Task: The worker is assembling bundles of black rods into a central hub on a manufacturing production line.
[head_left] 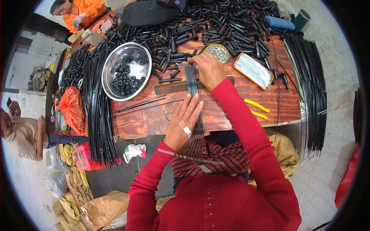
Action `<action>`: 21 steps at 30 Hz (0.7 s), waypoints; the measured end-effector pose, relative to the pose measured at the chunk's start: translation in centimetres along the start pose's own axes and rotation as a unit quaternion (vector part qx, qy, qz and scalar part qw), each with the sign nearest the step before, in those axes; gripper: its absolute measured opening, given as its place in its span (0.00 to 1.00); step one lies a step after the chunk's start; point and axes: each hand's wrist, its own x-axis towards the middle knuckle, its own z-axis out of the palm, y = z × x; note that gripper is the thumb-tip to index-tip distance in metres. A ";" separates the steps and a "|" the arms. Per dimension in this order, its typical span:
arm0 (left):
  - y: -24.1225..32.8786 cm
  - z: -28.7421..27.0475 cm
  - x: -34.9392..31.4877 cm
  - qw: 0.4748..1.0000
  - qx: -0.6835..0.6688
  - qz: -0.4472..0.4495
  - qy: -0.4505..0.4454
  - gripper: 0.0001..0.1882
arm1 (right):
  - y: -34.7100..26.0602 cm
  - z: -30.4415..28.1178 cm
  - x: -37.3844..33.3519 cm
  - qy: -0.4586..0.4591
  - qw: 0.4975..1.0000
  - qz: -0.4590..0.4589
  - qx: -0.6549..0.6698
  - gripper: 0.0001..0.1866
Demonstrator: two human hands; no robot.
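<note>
Several thin black rods [191,79] lie side by side in a flat row, running from the middle of the table toward my lap. My left hand [180,125] rests flat across them with its fingers outstretched; a white strip of tape is on the back of that hand. At the rods' far ends, my right hand [208,70] has its thumb and fingers pinched together. What they pinch is too small to make out. Beneath the row, a dark flat bar [169,89] lies crosswise. The rods' near ends fan out over a checked red cloth [227,158] on my lap.
A steel bowl [106,82] of small black rings stands left, beside a long bundle of black rods [96,111]. Yellow-handled pliers [257,104], an orange-rimmed tray [239,58] of thin metal pins and a round tin [217,53] lie right. Black tubular parts [231,30] heap behind; another person [83,13] sits far left.
</note>
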 end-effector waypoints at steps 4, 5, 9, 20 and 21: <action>-0.2 0.2 -0.6 0.999 0.012 0.035 0.017 0.52 | -1.4 -1.3 -0.2 0.062 0.998 -0.022 0.010 0.14; -0.2 0.3 -0.6 0.999 -0.010 0.034 0.032 0.53 | -2.3 -2.9 -0.7 0.065 0.997 -0.026 0.008 0.14; -0.1 0.2 -1.2 0.998 -0.033 0.023 0.051 0.52 | -5.5 -9.2 -5.5 -0.214 0.941 -0.111 0.237 0.26; 2.3 2.2 -3.3 0.995 0.003 0.044 0.090 0.35 | -13.3 -11.2 -13.0 -0.161 0.959 -0.115 0.204 0.16; 2.8 2.1 -3.4 0.996 -0.002 0.036 0.076 0.36 | -12.5 -10.3 -13.9 -0.175 0.958 -0.103 0.201 0.15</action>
